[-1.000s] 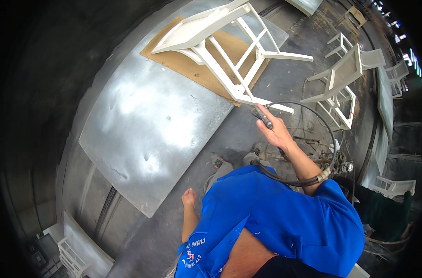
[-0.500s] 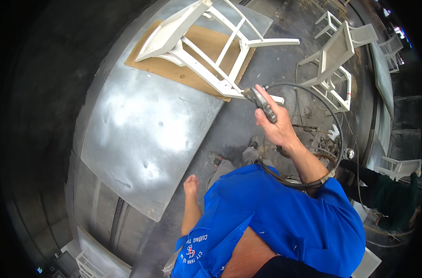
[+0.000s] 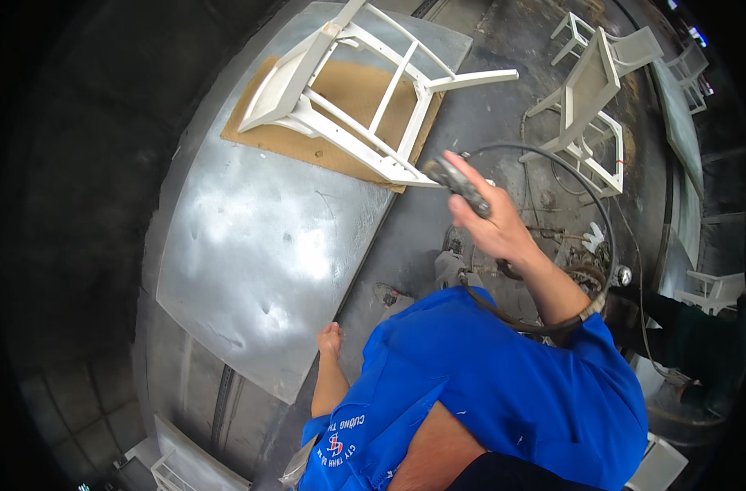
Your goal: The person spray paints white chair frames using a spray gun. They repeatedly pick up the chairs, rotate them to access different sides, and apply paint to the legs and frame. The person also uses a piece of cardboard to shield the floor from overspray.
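My right hand (image 3: pixel 504 227) is wrapped round a dark, stained spray gun (image 3: pixel 461 186), its index finger stretched along the top. A black hose (image 3: pixel 590 192) loops from the gun toward my right forearm. Just beyond the nozzle is the near leg of a white wooden chair (image 3: pixel 352 135); the gun partly hides that leg. Lying tipped over, the chair rests on a brown board (image 3: pixel 332 155), which is on a shiny metal sheet (image 3: pixel 225 237). My left hand (image 3: pixel 330 337) hangs low beside the sheet's near edge, fingers curled, with nothing visible in it.
More white chairs (image 3: pixel 590 86) stand on the floor at the right, with a cable and hoses near them. A white glove (image 3: pixel 593 238) lies among clutter right of my arm. Another person in dark clothes (image 3: pixel 692 344) is at the far right. White furniture (image 3: pixel 189 458) sits at the lower left.
The view has shifted slightly. My right hand with the spray gun has stayed near the same chair leg, and my left hand has dropped a little. The chair remains on the board.
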Action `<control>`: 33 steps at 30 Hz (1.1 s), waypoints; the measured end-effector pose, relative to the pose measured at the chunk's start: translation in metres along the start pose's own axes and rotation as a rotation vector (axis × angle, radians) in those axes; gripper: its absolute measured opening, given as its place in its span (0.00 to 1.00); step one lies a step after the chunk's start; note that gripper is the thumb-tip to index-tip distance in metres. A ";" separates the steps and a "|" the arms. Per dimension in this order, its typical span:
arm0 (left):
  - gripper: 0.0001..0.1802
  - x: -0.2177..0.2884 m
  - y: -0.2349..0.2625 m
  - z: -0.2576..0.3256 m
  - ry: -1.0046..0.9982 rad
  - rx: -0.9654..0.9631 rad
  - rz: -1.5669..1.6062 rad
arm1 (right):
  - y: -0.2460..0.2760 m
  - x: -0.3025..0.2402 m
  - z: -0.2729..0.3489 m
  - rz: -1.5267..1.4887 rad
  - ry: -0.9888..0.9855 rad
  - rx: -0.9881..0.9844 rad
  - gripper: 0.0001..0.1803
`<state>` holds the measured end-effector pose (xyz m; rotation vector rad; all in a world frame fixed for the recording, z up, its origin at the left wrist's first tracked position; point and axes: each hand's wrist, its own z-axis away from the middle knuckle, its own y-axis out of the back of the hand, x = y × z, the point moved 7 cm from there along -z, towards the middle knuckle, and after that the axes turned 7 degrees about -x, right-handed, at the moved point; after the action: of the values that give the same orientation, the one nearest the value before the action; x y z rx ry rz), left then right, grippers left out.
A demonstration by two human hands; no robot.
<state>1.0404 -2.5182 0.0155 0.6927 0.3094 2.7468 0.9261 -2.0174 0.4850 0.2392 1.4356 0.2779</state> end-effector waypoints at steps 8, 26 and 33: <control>0.19 0.050 -0.082 0.046 -0.080 0.132 0.312 | 0.093 -0.001 -0.085 0.145 -0.041 0.029 0.35; 0.24 -0.016 -0.229 0.079 0.034 0.123 0.328 | 0.121 -0.001 -0.282 -0.023 0.197 -0.227 0.38; 0.24 0.001 -0.177 0.104 0.039 0.170 0.316 | 0.159 -0.008 -0.309 0.149 0.284 0.088 0.34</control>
<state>1.1301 -2.3386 0.0566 0.7908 0.4845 3.0625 0.6116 -1.8709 0.5068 0.3918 1.7165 0.3822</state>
